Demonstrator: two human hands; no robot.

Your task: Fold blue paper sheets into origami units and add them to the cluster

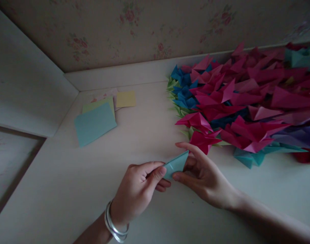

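A small folded piece of light teal origami paper (175, 165) is held up above the white tabletop. My left hand (142, 184) pinches its left end between thumb and fingers. At its right side is my right hand (204, 174), thumb against the lower edge and index finger raised apart from the paper; its other fingers are curled behind, partly hidden. Just beyond my right hand lie folded pink paper shapes (204, 139), part of a large pile.
The pile of folded paper in pink (256, 132), blue (184, 96), green and teal (249, 157) fills the right. Flat teal sheets (95, 123), a green sheet and a small yellow sheet (126, 99) lie at the back left. A white panel (25, 74) and flowered wall (129, 34) bound the table.
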